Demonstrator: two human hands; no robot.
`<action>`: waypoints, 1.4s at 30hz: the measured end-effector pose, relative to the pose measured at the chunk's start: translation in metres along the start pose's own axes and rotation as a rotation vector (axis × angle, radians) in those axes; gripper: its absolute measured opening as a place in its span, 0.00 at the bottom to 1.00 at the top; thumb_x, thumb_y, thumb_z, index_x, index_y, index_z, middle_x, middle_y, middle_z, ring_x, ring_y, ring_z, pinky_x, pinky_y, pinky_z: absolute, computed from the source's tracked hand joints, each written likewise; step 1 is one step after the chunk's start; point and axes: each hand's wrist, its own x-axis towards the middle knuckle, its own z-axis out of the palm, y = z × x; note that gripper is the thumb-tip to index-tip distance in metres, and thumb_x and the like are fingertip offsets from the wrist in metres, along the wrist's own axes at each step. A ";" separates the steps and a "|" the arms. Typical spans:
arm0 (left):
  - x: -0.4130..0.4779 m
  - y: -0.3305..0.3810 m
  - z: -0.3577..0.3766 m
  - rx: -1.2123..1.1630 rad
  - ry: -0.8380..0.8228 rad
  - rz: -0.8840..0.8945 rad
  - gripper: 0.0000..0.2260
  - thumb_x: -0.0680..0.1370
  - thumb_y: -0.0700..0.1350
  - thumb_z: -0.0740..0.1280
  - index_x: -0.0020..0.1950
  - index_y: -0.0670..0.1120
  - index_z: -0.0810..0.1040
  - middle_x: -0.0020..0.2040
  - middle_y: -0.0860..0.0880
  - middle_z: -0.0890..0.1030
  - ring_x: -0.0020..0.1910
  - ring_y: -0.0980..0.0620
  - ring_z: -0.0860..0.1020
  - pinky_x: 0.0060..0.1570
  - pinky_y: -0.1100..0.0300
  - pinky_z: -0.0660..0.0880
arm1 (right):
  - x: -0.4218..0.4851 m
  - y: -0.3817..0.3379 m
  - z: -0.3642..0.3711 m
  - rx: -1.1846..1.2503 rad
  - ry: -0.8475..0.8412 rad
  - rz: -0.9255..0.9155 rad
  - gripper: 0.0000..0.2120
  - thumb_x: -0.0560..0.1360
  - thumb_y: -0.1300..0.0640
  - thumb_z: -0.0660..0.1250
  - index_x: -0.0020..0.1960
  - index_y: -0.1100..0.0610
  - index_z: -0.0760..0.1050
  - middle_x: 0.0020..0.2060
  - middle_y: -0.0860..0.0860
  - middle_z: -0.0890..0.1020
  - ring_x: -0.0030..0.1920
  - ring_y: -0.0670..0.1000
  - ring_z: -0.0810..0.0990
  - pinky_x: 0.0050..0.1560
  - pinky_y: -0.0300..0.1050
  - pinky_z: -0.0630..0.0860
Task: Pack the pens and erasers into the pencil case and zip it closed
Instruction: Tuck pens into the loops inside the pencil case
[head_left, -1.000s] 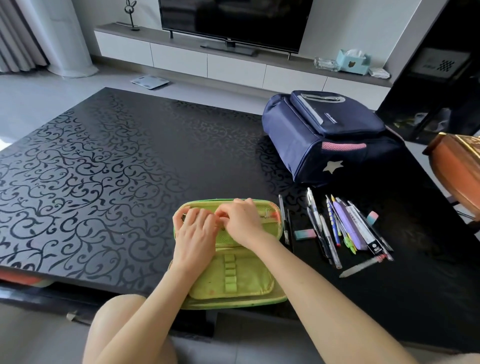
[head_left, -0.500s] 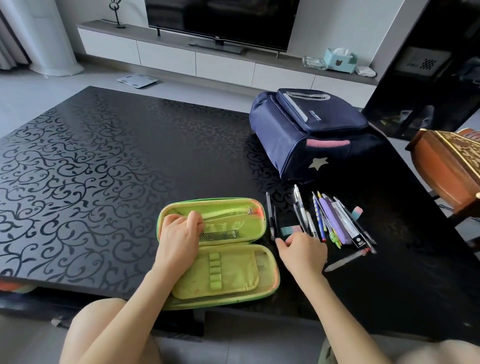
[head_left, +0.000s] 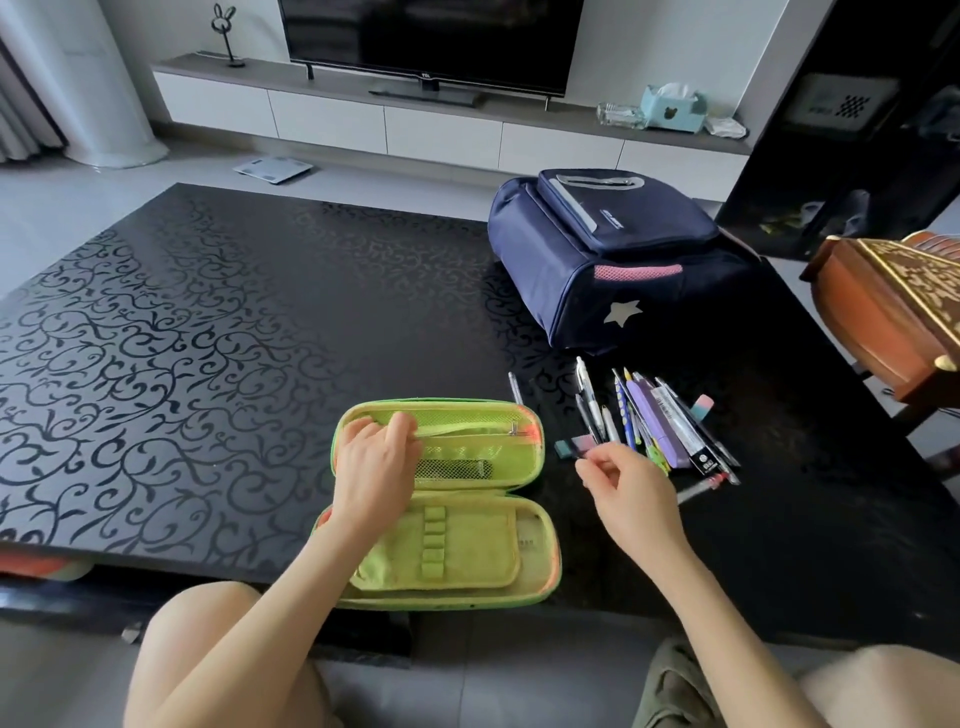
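Open pencil case (head_left: 467, 545) lies flat at table (head_left: 208, 364) near edge. On its far half rests left hand (head_left: 371, 467), fingers loosely bent. Just right of it, right hand (head_left: 631, 499), fingers curled at eraser (head_left: 571, 448); pinch or touch, cannot tell. Beyond, heaped pens (head_left: 670, 426), second eraser (head_left: 701, 406). Farther right, backpack (head_left: 613, 260).

Navy backpack (head_left: 608, 260) on black patterned table (head_left: 208, 364), television (head_left: 431, 41), tissue box (head_left: 671, 108)
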 end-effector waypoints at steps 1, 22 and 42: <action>0.000 0.001 -0.006 0.018 0.023 0.007 0.07 0.74 0.46 0.58 0.46 0.44 0.73 0.34 0.48 0.81 0.36 0.44 0.78 0.54 0.49 0.69 | -0.005 -0.003 -0.002 -0.029 -0.027 -0.102 0.05 0.75 0.55 0.66 0.47 0.56 0.79 0.36 0.45 0.78 0.39 0.47 0.75 0.40 0.40 0.69; -0.063 -0.042 -0.061 0.028 -0.100 0.077 0.16 0.73 0.54 0.59 0.44 0.51 0.85 0.35 0.51 0.77 0.37 0.47 0.72 0.37 0.58 0.72 | -0.037 -0.011 0.077 -0.198 0.125 -0.468 0.11 0.71 0.54 0.63 0.50 0.54 0.80 0.46 0.47 0.81 0.44 0.52 0.79 0.43 0.47 0.75; -0.023 0.010 -0.052 -0.139 -0.127 -0.195 0.05 0.70 0.42 0.72 0.45 0.51 0.83 0.46 0.51 0.80 0.47 0.48 0.75 0.45 0.59 0.64 | 0.032 0.030 0.015 -0.787 0.056 0.141 0.10 0.77 0.49 0.63 0.46 0.56 0.77 0.41 0.50 0.82 0.46 0.52 0.78 0.46 0.45 0.70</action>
